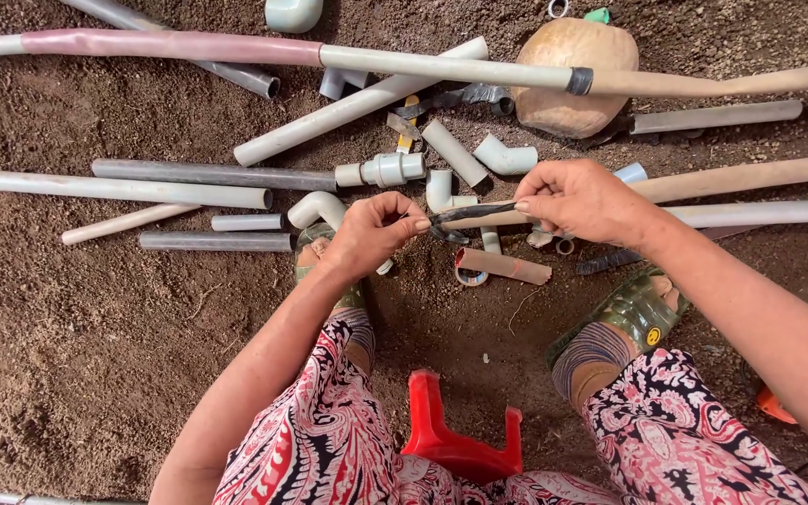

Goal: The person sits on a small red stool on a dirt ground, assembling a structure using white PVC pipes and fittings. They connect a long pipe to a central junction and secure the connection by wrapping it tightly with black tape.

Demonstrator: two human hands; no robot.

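We hold a thin black strip [475, 212] stretched between our 2 hands, just above the bare soil [77, 327]. Our left hand [373, 230] has its fingertips pinched together on the strip's near end, and our right hand [580, 198] has thumb and forefinger clamped on the other end, so the strip runs almost level, slightly higher toward the right. Under and around it lies a scatter of plastic plumbing: a white elbow fitting [504, 156], a grey coupling [386, 170], a short brown tube piece [505, 266], and a curved white bend [315, 207] partly hidden by our left hand. To the left, 2 long pipes, a white pipe [119, 188] and a grey pipe [212, 174], lie side by side. A very long pipe with a pink section [170, 46] crosses the top, passing in front of a round tan gourd-like object [572, 75]. Our feet in green sandals [633, 309] rest on the soil, and a red stool [455, 435] shows between our knees, which are covered by patterned red trousers [329, 440].
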